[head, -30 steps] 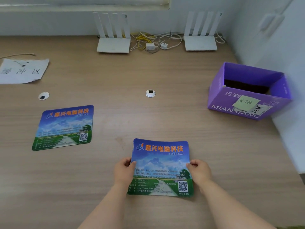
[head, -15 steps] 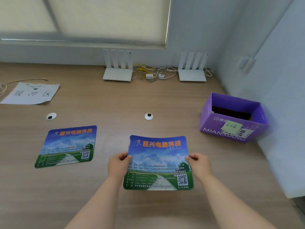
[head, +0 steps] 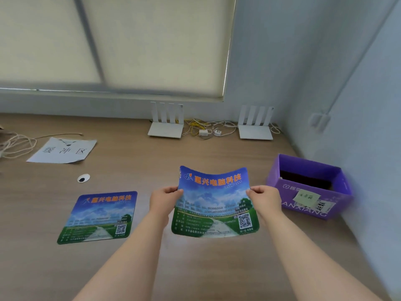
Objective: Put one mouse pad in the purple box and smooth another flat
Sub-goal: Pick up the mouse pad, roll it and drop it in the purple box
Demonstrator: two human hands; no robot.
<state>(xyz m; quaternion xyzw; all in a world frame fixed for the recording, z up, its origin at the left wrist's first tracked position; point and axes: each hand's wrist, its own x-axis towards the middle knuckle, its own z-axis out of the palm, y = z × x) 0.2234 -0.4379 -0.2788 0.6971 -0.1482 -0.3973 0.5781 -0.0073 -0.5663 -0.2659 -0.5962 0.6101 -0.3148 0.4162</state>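
Note:
I hold a blue and green printed mouse pad in the air above the wooden table, its top edge sagging in the middle. My left hand pinches its left edge and my right hand pinches its right edge. A second, identical mouse pad lies flat on the table to the left. The purple box stands open at the right, just past my right hand, with something dark inside.
Two white routers with tangled cables between them stand at the back by the wall. A sheet of paper and a cord lie at the back left. A small white and black disc sits near it. A wall runs close along the right.
Both hands have lifted the mouse pad off the table and carried it up and a little to the right, toward the box. The view has tilted upward.

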